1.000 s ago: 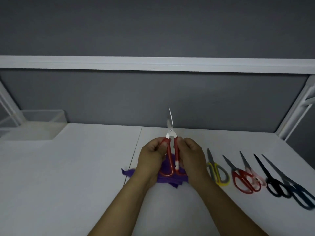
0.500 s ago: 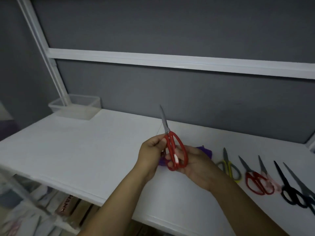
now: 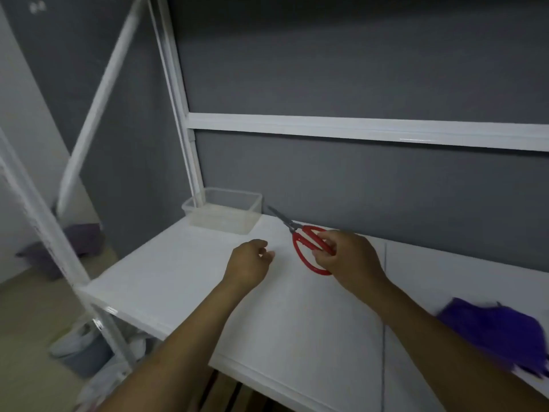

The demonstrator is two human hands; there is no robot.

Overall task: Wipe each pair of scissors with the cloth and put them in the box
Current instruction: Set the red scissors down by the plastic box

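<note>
My right hand (image 3: 349,258) grips the red-handled scissors (image 3: 303,242) by the handle loops, above the white table. The closed blades point up and left toward the clear plastic box (image 3: 225,217), and their tip is just right of the box's rim. The box stands at the table's far left corner against the grey wall. My left hand (image 3: 249,261) hovers over the table left of the scissors, fingers loosely curled, holding nothing. The purple cloth (image 3: 496,331) lies on the table at the right edge of the view. The other scissors are out of view.
A white frame post (image 3: 190,162) rises just behind the box, and a white rail (image 3: 356,129) runs along the grey wall. The table's left edge (image 3: 118,310) drops off to the floor, where a grey bucket (image 3: 80,349) and bags sit.
My left hand let go of the scissors. My right hand carried them left toward the box, leaving the cloth behind on the table. The view swung left, so the other scissors left the frame.
</note>
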